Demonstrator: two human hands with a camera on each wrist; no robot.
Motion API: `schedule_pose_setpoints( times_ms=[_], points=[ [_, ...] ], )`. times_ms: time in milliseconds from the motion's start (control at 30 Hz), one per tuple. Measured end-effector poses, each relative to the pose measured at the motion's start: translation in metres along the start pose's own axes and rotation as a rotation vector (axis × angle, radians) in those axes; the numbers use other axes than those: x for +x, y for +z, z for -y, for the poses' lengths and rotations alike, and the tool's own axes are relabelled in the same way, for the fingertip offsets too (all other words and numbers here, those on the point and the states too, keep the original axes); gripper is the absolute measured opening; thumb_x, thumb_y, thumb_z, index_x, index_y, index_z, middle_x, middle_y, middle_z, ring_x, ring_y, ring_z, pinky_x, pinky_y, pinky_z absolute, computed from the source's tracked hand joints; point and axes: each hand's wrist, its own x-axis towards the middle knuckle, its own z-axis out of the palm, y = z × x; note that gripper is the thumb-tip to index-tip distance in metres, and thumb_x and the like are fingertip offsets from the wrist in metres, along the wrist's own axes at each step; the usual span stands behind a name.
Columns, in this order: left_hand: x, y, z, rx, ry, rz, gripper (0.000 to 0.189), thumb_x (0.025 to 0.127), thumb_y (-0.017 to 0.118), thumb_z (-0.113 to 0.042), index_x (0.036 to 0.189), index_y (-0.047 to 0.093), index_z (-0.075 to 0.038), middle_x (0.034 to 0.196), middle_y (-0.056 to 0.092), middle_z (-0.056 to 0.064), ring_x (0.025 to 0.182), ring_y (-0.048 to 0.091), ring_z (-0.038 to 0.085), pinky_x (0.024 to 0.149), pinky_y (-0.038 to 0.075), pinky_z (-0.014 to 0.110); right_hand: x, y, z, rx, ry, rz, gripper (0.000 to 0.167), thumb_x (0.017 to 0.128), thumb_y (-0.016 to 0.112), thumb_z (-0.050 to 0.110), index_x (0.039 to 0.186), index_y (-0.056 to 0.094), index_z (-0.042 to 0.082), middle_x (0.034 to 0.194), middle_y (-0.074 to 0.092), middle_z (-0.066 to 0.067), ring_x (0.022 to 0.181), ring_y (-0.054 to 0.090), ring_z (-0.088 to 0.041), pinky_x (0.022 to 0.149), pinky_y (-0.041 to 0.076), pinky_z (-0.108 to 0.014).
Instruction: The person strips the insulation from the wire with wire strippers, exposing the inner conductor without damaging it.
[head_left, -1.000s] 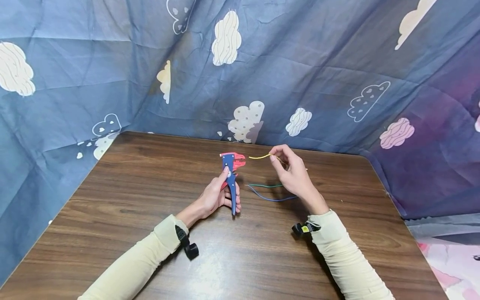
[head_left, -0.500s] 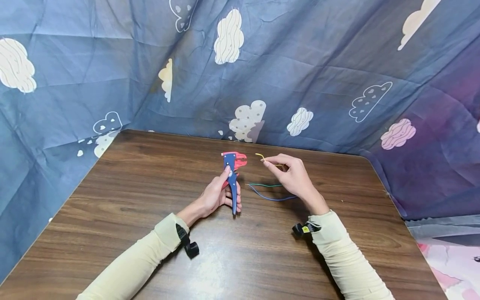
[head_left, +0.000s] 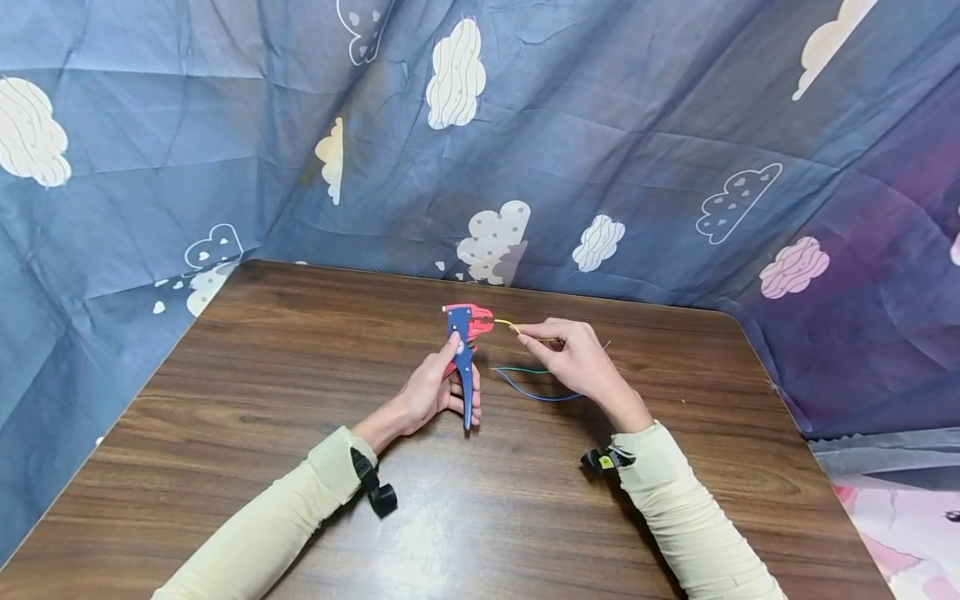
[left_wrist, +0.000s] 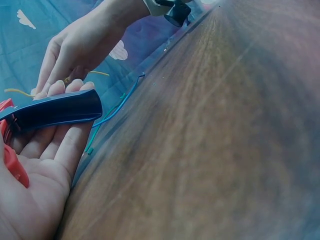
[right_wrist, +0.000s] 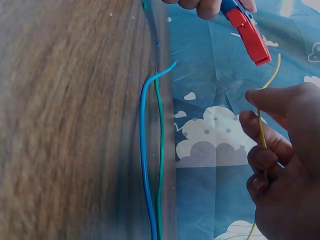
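Note:
My left hand [head_left: 429,395] holds a wire stripper [head_left: 458,320] with a blue body and a red head, its thumb pressed on the body and fingers behind the handles. The red jaws face right. My right hand [head_left: 581,358] pinches a yellow wire [head_left: 505,322] between thumb and index finger; its tip is right at the jaws in the head view. In the right wrist view the yellow wire [right_wrist: 273,76] runs down through the curled fingers, its free end beside the red head [right_wrist: 254,45]. The blue handle [left_wrist: 60,109] crosses my left fingers in the left wrist view.
On the brown wooden table [head_left: 300,350], a green wire [head_left: 523,369] and a blue wire [head_left: 546,400] lie below the right hand, partly hidden by it. A blue cloth with cloud prints [head_left: 390,167] hangs behind the table's far edge.
The right hand first drew the yellow wire back and gripped it nearer its tip. It has since moved left and down, bringing the tip to the jaws. The left hand has barely moved.

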Motion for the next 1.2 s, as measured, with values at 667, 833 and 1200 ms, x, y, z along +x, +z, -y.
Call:
schedule_pose_setpoints(
  times_ms=[667, 833, 1200],
  points=[
    [0.0001, -0.0002, 0.0009, 0.009, -0.006, -0.003, 0.086, 0.109, 0.03, -0.076, 0.099, 0.06, 0.004, 0.079, 0.069, 0.014, 0.07, 0.074, 0.028, 0.071, 0.069, 0.047, -0.0003, -0.0002, 0.0065, -0.078, -0.06, -0.039, 0.021, 0.103, 0.075, 0.017, 0.122, 0.084, 0.016, 0.066, 0.046, 0.005, 0.058, 0.037, -0.009, 0.055, 0.031, -0.027],
    [0.0004, 0.0008, 0.0009, 0.01, -0.004, -0.002, 0.085, 0.109, 0.03, -0.074, 0.098, 0.06, 0.004, 0.079, 0.069, 0.014, 0.069, 0.074, 0.028, 0.071, 0.068, 0.047, -0.0009, 0.0004, 0.0067, -0.089, -0.074, -0.07, 0.021, 0.102, 0.076, 0.016, 0.121, 0.084, 0.016, 0.065, 0.046, 0.006, 0.057, 0.036, -0.006, 0.054, 0.031, -0.027],
    [-0.0007, 0.0001, 0.0008, 0.008, -0.007, 0.002, 0.086, 0.108, 0.031, -0.077, 0.098, 0.061, 0.003, 0.079, 0.069, 0.014, 0.069, 0.074, 0.028, 0.07, 0.068, 0.045, -0.0003, 0.0034, 0.008, -0.052, -0.084, -0.054, 0.021, 0.104, 0.075, 0.018, 0.123, 0.084, 0.018, 0.065, 0.046, 0.006, 0.058, 0.038, -0.008, 0.055, 0.031, -0.027]
  ],
)
